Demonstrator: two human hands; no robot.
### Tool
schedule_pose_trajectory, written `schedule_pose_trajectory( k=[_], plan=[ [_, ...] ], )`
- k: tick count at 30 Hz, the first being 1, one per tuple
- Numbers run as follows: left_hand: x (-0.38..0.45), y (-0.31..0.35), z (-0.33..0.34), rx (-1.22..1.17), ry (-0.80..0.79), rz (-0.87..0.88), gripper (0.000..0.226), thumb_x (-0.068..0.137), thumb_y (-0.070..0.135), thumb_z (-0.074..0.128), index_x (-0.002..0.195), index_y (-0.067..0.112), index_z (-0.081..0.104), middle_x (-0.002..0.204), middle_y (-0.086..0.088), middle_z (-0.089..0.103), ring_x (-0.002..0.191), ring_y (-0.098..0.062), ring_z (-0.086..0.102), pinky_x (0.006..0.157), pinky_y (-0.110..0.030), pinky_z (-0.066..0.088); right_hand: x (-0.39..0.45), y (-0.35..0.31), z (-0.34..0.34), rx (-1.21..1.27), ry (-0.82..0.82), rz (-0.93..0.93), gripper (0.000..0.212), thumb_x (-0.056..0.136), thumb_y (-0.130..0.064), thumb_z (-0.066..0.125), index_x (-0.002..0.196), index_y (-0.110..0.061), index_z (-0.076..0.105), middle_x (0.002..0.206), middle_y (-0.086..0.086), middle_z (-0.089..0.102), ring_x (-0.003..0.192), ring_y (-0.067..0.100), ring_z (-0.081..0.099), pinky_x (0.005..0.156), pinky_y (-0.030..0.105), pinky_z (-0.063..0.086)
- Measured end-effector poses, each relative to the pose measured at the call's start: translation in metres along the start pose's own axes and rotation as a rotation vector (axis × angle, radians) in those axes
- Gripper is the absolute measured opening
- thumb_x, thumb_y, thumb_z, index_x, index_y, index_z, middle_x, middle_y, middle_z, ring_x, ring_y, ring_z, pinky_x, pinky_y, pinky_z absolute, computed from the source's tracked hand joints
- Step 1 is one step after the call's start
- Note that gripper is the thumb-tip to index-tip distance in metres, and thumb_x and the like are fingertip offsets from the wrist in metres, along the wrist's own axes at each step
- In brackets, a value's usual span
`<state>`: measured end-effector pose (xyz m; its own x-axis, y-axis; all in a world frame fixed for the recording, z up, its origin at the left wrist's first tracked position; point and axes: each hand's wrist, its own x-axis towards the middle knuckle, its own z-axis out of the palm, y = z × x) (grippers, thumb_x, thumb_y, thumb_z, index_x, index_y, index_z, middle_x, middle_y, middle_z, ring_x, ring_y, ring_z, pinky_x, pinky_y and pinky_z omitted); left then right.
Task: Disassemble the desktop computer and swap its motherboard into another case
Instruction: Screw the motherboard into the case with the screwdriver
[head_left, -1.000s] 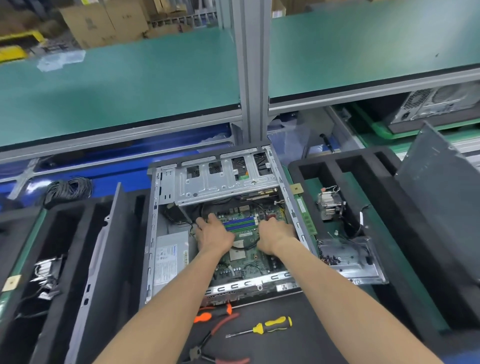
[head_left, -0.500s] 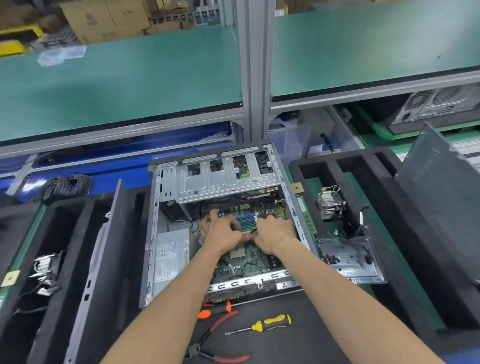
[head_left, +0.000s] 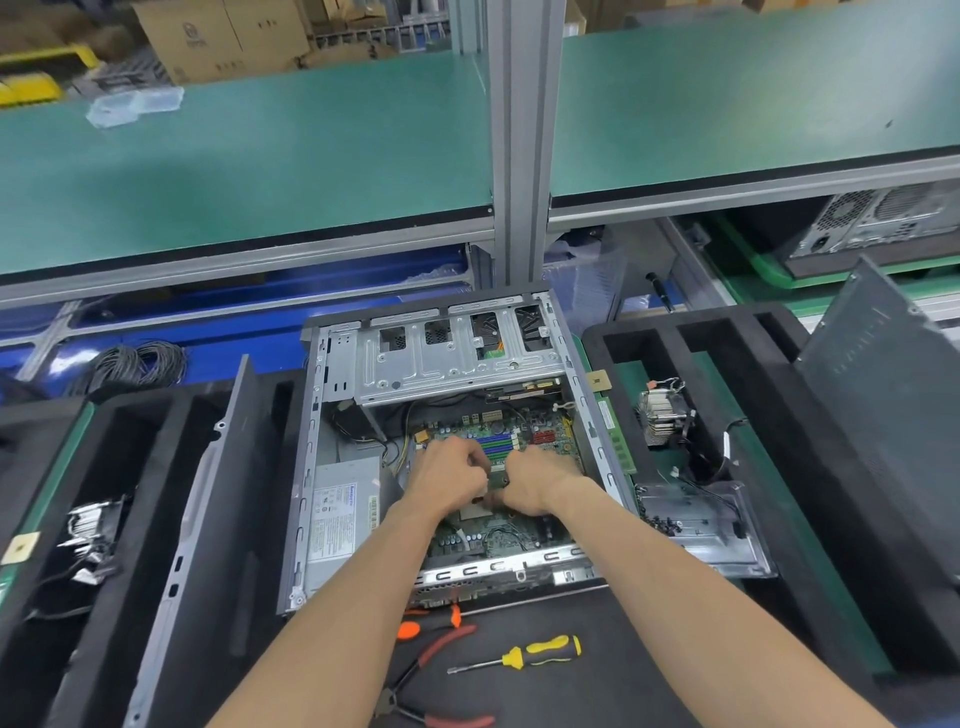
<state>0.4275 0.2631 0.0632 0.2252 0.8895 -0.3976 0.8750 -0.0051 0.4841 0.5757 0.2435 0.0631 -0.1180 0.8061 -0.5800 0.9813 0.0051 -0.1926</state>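
Note:
An open desktop case (head_left: 310, 467) lies flat in front of me, its green motherboard (head_left: 498, 535) inside. My left hand (head_left: 444, 480) and my right hand (head_left: 543, 486) meet at the board's middle. Their curled fingers close on the CPU socket (head_left: 497, 475) from both sides, and what they pinch there is mostly hidden. Blue memory slots (head_left: 493, 444) show just beyond the knuckles. A silver drive cage (head_left: 457, 364) spans the far end of the case. The grey power supply (head_left: 343, 514) fills its left side.
A yellow-handled screwdriver (head_left: 540, 652), red pliers (head_left: 441, 649) and an orange-handled tool (head_left: 410, 629) lie on the black mat near me. Right foam tray holds a cooler (head_left: 662, 421), memory stick (head_left: 615, 441), metal bracket (head_left: 701, 525) and leaning side panel (head_left: 883, 405). Another panel (head_left: 218, 493) stands left. A second case (head_left: 883, 218) sits far right.
Both hands lay spread on the motherboard a second ago. They have drawn together at its middle and their fingers have curled in at the socket.

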Motion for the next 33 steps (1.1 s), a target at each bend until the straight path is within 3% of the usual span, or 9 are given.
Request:
schedule_pose_trajectory(
  k=[2, 5, 7, 10, 16, 21, 25, 28, 33],
  plan=[
    [-0.001, 0.002, -0.001, 0.019, -0.014, 0.001, 0.025, 0.064, 0.013, 0.051, 0.07, 0.032, 0.065, 0.076, 0.012, 0.064, 0.072, -0.014, 0.061, 0.058, -0.026, 0.047, 0.0, 0.0, 0.0, -0.014, -0.01, -0.002, 0.057, 0.084, -0.071, 0.061, 0.096, -0.016, 0.05, 0.103, 0.006, 0.057, 0.091, 0.029, 0.058, 0.077, 0.039, 0.046],
    [-0.004, 0.003, 0.002, 0.154, -0.093, 0.005, 0.012, 0.065, 0.027, 0.059, 0.075, 0.03, 0.065, 0.097, 0.007, 0.06, 0.086, -0.015, 0.06, 0.077, -0.035, 0.05, 0.002, 0.0, 0.0, -0.043, -0.002, -0.012, 0.06, 0.085, -0.069, 0.062, 0.109, -0.015, 0.055, 0.117, 0.008, 0.061, 0.104, 0.031, 0.06, 0.079, 0.04, 0.042],
    [-0.004, -0.002, 0.006, 0.27, -0.126, 0.009, 0.01, 0.07, 0.033, 0.068, 0.079, 0.029, 0.065, 0.097, 0.007, 0.061, 0.091, -0.015, 0.06, 0.081, -0.036, 0.045, 0.003, -0.002, 0.0, -0.077, 0.006, -0.011, 0.063, 0.086, -0.067, 0.062, 0.118, -0.014, 0.056, 0.121, 0.009, 0.062, 0.107, 0.031, 0.061, 0.081, 0.041, 0.043],
    [-0.001, -0.008, 0.005, 0.279, -0.097, -0.026, 0.014, 0.076, 0.02, 0.074, 0.076, 0.028, 0.063, 0.096, 0.006, 0.068, 0.094, -0.018, 0.064, 0.087, -0.038, 0.051, 0.004, -0.004, 0.001, -0.14, 0.007, -0.008, 0.064, 0.087, -0.067, 0.06, 0.124, -0.014, 0.056, 0.124, 0.009, 0.06, 0.11, 0.032, 0.061, 0.089, 0.045, 0.047],
    [-0.003, -0.005, 0.004, 0.281, -0.06, -0.019, 0.019, 0.079, 0.014, 0.057, 0.089, 0.026, 0.066, 0.097, 0.001, 0.068, 0.095, -0.023, 0.063, 0.088, -0.04, 0.052, 0.005, -0.005, 0.002, -0.179, -0.006, -0.005, 0.067, 0.086, -0.07, 0.06, 0.125, -0.016, 0.056, 0.127, 0.009, 0.059, 0.112, 0.033, 0.06, 0.092, 0.048, 0.047],
    [-0.004, -0.006, 0.004, 0.28, -0.077, -0.029, 0.016, 0.072, 0.016, 0.061, 0.077, 0.031, 0.058, 0.095, 0.005, 0.066, 0.091, -0.02, 0.062, 0.084, -0.036, 0.049, 0.004, -0.006, 0.003, -0.219, 0.005, -0.028, 0.062, 0.087, -0.066, 0.061, 0.124, -0.015, 0.056, 0.122, 0.007, 0.061, 0.108, 0.032, 0.061, 0.089, 0.047, 0.045],
    [-0.004, -0.006, 0.004, 0.263, -0.074, -0.038, 0.016, 0.072, 0.016, 0.058, 0.077, 0.031, 0.059, 0.098, 0.005, 0.067, 0.096, -0.021, 0.063, 0.091, -0.039, 0.05, 0.002, -0.005, 0.002, -0.261, 0.038, -0.061, 0.05, 0.095, -0.052, 0.059, 0.125, -0.012, 0.054, 0.12, 0.008, 0.062, 0.108, 0.032, 0.061, 0.088, 0.045, 0.045],
    [-0.001, -0.006, 0.003, 0.203, 0.001, -0.034, 0.02, 0.072, 0.017, 0.057, 0.083, 0.033, 0.062, 0.111, 0.001, 0.059, 0.108, -0.021, 0.055, 0.091, -0.04, 0.052, 0.0, -0.004, 0.001, -0.229, 0.029, -0.045, 0.049, 0.095, -0.051, 0.058, 0.124, -0.012, 0.054, 0.12, 0.009, 0.061, 0.108, 0.032, 0.061, 0.088, 0.046, 0.045],
    [0.005, -0.008, 0.006, 0.136, 0.142, -0.131, 0.046, 0.075, 0.014, 0.062, 0.119, 0.023, 0.053, 0.129, -0.005, 0.03, 0.121, -0.026, 0.029, 0.104, -0.037, 0.041, -0.005, -0.001, -0.003, -0.152, 0.108, 0.028, 0.035, 0.094, -0.031, 0.057, 0.124, -0.012, 0.055, 0.121, 0.01, 0.06, 0.107, 0.033, 0.062, 0.081, 0.042, 0.045]
  ],
)
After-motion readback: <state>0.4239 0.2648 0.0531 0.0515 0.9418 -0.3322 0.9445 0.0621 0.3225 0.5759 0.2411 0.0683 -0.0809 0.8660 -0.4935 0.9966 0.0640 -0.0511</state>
